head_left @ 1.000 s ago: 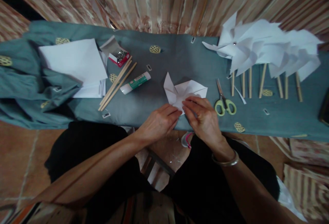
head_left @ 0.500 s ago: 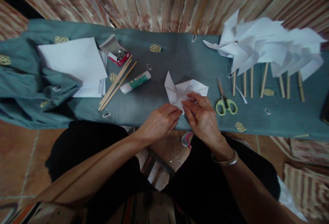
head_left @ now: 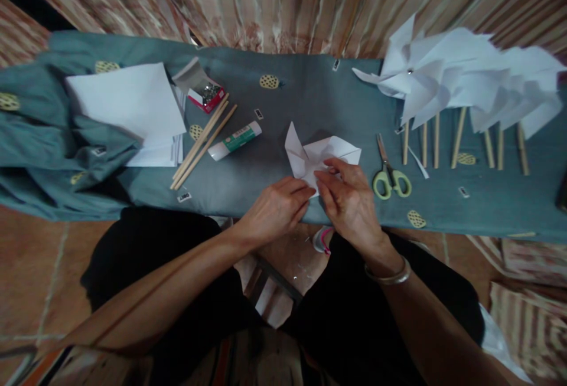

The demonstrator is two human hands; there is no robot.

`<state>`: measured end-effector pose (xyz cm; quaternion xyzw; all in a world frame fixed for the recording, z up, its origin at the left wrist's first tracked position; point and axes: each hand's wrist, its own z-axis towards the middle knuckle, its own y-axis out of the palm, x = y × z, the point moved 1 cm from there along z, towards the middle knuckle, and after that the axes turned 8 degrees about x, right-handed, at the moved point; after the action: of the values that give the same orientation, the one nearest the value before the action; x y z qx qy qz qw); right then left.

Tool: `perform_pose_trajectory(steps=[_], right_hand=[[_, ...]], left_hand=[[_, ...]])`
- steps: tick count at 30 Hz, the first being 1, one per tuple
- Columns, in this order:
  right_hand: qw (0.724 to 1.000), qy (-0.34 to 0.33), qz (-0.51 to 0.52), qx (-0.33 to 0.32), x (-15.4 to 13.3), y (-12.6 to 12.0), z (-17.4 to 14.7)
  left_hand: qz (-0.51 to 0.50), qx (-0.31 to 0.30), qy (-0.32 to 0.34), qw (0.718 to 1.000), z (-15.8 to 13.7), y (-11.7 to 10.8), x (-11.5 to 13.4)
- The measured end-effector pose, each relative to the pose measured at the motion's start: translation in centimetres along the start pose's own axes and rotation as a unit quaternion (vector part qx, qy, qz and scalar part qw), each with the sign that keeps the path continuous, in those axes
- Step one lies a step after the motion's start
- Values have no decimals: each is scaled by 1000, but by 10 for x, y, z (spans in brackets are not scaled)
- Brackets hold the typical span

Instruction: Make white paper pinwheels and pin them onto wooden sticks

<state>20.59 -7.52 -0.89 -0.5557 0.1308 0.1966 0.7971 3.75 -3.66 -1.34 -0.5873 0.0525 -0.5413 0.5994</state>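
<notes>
A white paper pinwheel (head_left: 305, 159) with folded, pointed blades lies near the front edge of the cloth-covered table. My left hand (head_left: 280, 206) pinches its near edge, fingers closed on the paper. From the other side, my right hand (head_left: 348, 200) grips the paper by its near right part, thumb and fingers bent together, and a bangle circles that wrist. My fingers hide part of the pinwheel's near side and centre. Just right of my right hand lie scissors (head_left: 388, 176) with green handles.
To the left are a glue stick (head_left: 235, 140), wooden sticks (head_left: 204, 141), an open red box of pins (head_left: 206, 95) and stacked white paper (head_left: 133, 102). Several finished pinwheels (head_left: 469, 73) on sticks overlap at the right. A paper strip (head_left: 419, 163) lies below them. A striped curtain (head_left: 283, 2) hangs behind.
Both hands keep their hold on the paper pinwheel with almost no motion. The whole view has shifted very slightly.
</notes>
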Motion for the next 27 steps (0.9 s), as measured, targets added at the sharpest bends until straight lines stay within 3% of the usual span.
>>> perform_pose_trajectory(steps=[17, 27], right_hand=[[999, -10, -33, -31, -1, 6, -4], [999, -20, -39, 12, 4, 14, -9]], left_hand=[[5, -1, -8, 1000, 0, 0, 0], [25, -21, -16, 999, 0, -3, 3]])
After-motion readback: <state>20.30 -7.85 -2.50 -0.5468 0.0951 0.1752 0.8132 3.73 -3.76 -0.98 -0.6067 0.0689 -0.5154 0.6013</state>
